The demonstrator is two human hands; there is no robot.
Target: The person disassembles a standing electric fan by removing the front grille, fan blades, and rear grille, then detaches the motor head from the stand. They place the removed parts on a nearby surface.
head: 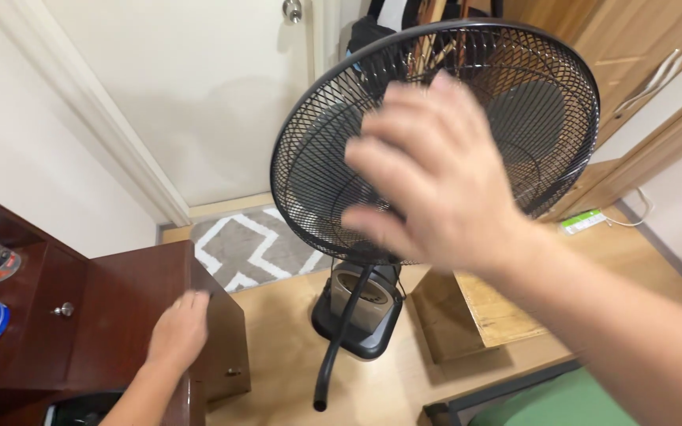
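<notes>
Right hand (436,177) spread open against black fan grille (436,142), steadying tilted head. Left hand (177,330) flat, released, braced on dark wooden cabinet (128,308) for balance.

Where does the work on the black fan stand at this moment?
Done: the fan's grille looks assembled, blades enclosed. In hand: the right hand is spread over the grille front, blurred; the left hand rests on the dark wooden cabinet. Left: the fan stands tilted, not upright.
</notes>
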